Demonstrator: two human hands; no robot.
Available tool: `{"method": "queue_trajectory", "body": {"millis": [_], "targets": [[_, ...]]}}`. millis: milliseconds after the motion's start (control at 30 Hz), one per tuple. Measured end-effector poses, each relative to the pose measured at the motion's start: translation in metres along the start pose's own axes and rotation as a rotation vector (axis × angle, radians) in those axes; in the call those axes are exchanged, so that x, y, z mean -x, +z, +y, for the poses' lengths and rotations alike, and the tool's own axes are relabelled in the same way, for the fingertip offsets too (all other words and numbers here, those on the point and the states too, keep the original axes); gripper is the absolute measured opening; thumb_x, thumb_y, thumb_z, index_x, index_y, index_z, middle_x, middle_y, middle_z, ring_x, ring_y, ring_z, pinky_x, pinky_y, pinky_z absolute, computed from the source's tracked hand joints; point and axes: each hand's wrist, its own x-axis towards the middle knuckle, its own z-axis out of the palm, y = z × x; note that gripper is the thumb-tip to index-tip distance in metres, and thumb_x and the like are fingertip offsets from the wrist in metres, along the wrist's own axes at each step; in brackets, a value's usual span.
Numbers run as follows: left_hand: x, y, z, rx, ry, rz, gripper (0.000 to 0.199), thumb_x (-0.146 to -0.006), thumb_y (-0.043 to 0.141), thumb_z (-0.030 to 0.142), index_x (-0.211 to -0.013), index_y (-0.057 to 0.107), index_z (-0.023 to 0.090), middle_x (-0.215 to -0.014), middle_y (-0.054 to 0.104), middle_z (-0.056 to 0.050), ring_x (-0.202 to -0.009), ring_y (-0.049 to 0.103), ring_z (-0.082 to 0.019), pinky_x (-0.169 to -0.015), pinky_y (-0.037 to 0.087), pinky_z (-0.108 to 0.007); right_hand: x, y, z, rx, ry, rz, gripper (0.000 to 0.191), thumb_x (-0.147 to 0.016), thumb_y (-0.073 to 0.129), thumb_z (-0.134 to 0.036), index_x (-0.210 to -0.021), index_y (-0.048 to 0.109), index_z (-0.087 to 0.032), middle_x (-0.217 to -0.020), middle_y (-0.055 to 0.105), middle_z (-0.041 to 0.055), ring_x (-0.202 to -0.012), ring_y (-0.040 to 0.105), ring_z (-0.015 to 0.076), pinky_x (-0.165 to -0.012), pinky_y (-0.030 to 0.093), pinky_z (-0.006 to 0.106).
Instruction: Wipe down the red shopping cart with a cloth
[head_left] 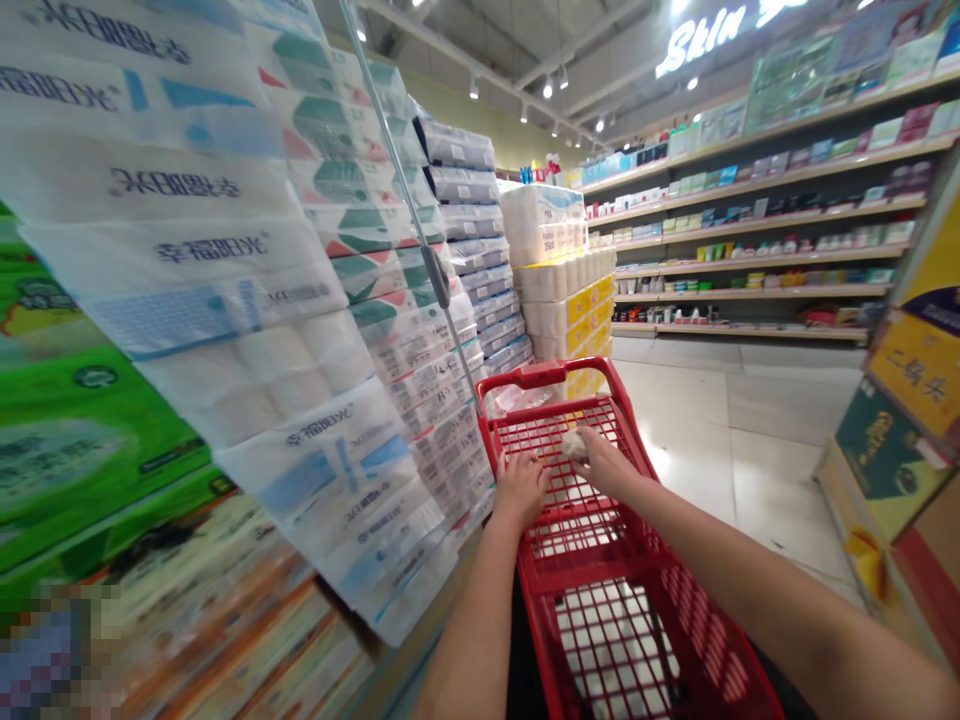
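A red plastic shopping basket or cart (559, 580) with lattice walls stretches up the middle of the view, its red handle at the far end. Over its left side lies my left hand (523, 488), fingers spread on the lattice and nothing visible in them. Close by on the right, my right hand (596, 460) is closed on a small whitish crumpled item (574, 445), just above the lattice. What that item is cannot be made out.
Tall stacks of packaged tissue (315, 330) rise close on the left. Shelves of small products (765, 245) line the back right, beyond a pale tiled floor (694, 400). Yellow and green boxes (892, 440) stand at the right edge.
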Motion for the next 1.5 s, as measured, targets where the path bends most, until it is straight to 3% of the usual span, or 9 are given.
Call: {"method": "queue_trajectory", "body": {"millis": [167, 367, 533, 700, 833, 1000, 1167, 1333, 1500], "targets": [[-0.005, 0.009, -0.001, 0.021, 0.006, 0.016, 0.036, -0.099, 0.032, 0.041, -0.108, 0.063, 0.027, -0.126, 0.057, -0.002, -0.122, 0.046, -0.02, -0.118, 0.018, -0.047, -0.003, 0.008, -0.002, 0.054, -0.021, 0.001, 0.042, -0.087, 0.054, -0.027, -0.129, 0.053, -0.025, -0.142, 0.045, 0.0115, -0.132, 0.039, 0.0274, -0.104, 0.035, 0.046], [-0.012, 0.012, 0.0, 0.046, 0.015, 0.01, 0.037, -0.099, 0.029, 0.038, -0.103, 0.065, 0.027, -0.123, 0.058, -0.002, -0.117, 0.049, -0.02, -0.117, 0.018, -0.049, -0.017, 0.005, -0.004, -0.053, -0.204, -0.047, 0.025, -0.079, 0.052, -0.008, -0.096, 0.065, -0.021, -0.107, 0.061, 0.0058, -0.104, 0.054, 0.0188, -0.091, 0.044, 0.031], [-0.018, 0.014, 0.004, 0.044, 0.006, 0.009, 0.037, -0.099, 0.03, 0.038, -0.103, 0.065, 0.028, -0.123, 0.058, -0.001, -0.116, 0.049, -0.02, -0.117, 0.018, -0.047, -0.025, 0.01, 0.002, 0.05, 0.041, 0.16, 0.031, -0.082, 0.05, -0.013, -0.109, 0.064, -0.019, -0.117, 0.058, 0.011, -0.105, 0.054, 0.0226, -0.09, 0.046, 0.038], [-0.024, 0.019, 0.005, 0.034, 0.036, 0.027, 0.034, -0.098, 0.033, 0.037, -0.1, 0.065, 0.027, -0.12, 0.058, -0.003, -0.113, 0.049, -0.02, -0.116, 0.02, -0.049, -0.023, 0.015, 0.007, 0.059, -0.08, 0.1, 0.028, -0.085, 0.055, -0.022, -0.11, 0.067, -0.022, -0.128, 0.055, 0.0102, -0.117, 0.05, 0.024, -0.1, 0.041, 0.04], [-0.026, 0.021, 0.005, 0.051, 0.042, 0.036, 0.034, -0.098, 0.034, 0.037, -0.096, 0.066, 0.026, -0.119, 0.056, -0.003, -0.112, 0.049, -0.019, -0.115, 0.021, -0.049, -0.023, 0.012, 0.01, 0.106, 0.111, 0.25, 0.027, -0.086, 0.052, -0.02, -0.106, 0.069, -0.018, -0.125, 0.057, 0.0133, -0.116, 0.051, 0.0266, -0.101, 0.041, 0.044], [-0.026, 0.022, 0.006, 0.074, 0.044, 0.063, 0.033, -0.098, 0.036, 0.037, -0.093, 0.066, 0.024, -0.118, 0.055, -0.003, -0.112, 0.049, -0.019, -0.114, 0.023, -0.05, -0.023, 0.015, 0.012, 0.084, -0.141, 0.132, 0.027, -0.083, 0.052, -0.014, -0.105, 0.068, -0.02, -0.137, 0.051, 0.0117, -0.128, 0.044, 0.0273, -0.105, 0.039, 0.044], [-0.025, 0.024, 0.004, 0.076, 0.046, 0.077, 0.033, -0.098, 0.037, 0.038, -0.092, 0.066, 0.024, -0.116, 0.056, -0.003, -0.11, 0.05, -0.018, -0.114, 0.024, -0.05, -0.025, 0.013, 0.018, 0.025, 0.012, 0.241, 0.034, -0.085, 0.048, -0.012, -0.114, 0.063, -0.021, -0.124, 0.058, 0.0114, -0.113, 0.055, 0.023, -0.095, 0.047, 0.039], [-0.026, 0.025, 0.004, 0.058, 0.053, 0.093, 0.033, -0.098, 0.037, 0.037, -0.095, 0.067, 0.023, -0.115, 0.056, -0.004, -0.111, 0.05, -0.019, -0.113, 0.026, -0.05, -0.021, 0.021, 0.005, 0.069, -0.286, 0.162, 0.025, -0.089, 0.05, -0.02, -0.106, 0.067, -0.022, -0.128, 0.057, 0.0094, -0.125, 0.046, 0.0258, -0.109, 0.034, 0.047], [-0.026, 0.023, 0.004, 0.072, 0.053, 0.082, 0.035, -0.098, 0.037, 0.038, -0.091, 0.068, 0.023, -0.115, 0.056, -0.003, -0.112, 0.051, -0.019, -0.114, 0.026, -0.047, -0.022, 0.025, 0.008, 0.057, -0.037, 0.275, 0.036, -0.094, 0.039, -0.02, -0.122, 0.06, -0.017, -0.128, 0.058, 0.0145, -0.118, 0.051, 0.0255, -0.101, 0.042, 0.045]]}}
